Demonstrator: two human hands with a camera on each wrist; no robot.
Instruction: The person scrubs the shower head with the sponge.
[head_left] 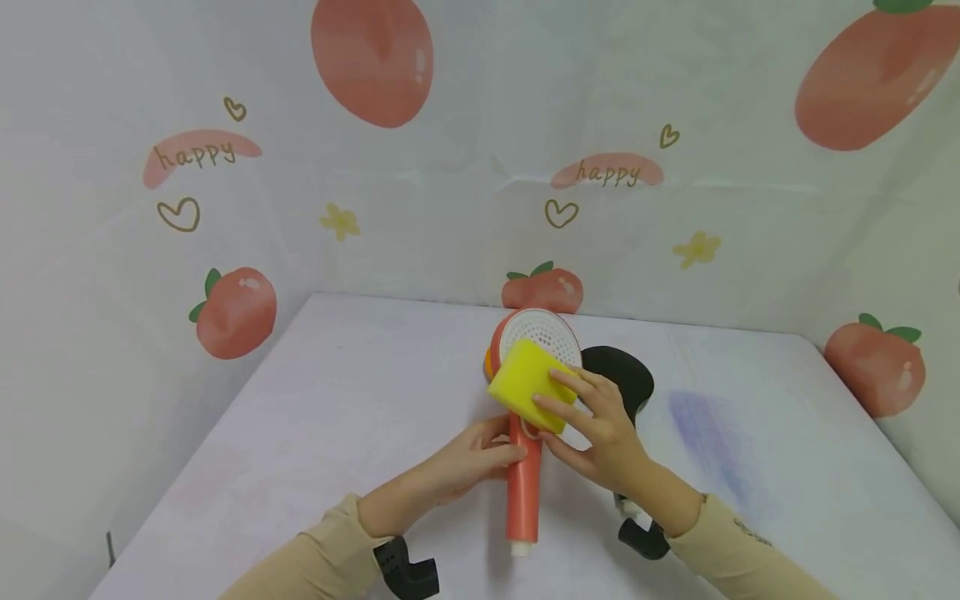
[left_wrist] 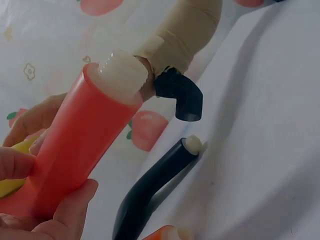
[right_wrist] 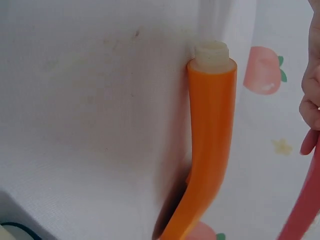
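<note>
My left hand point(head_left: 472, 454) grips the coral-red handle of a shower head point(head_left: 524, 492), raised with its white perforated face up. The white threaded end point(left_wrist: 122, 72) points toward me. In my right hand point(head_left: 603, 429) a yellow sponge point(head_left: 528, 379) is pinched between thumb and fingers. It lies over the lower part of the spray face, hiding where face and handle meet. The left wrist view shows the sponge's edge point(left_wrist: 10, 187) behind the handle, near my left fingers.
A black shower head point(head_left: 621, 375) lies on the white table point(head_left: 360, 375), just beyond my right hand. An orange shower head point(right_wrist: 212, 110) lies there too, mostly hidden behind the red one in the head view. A fruit-printed cloth point(head_left: 450, 200) hangs behind the table.
</note>
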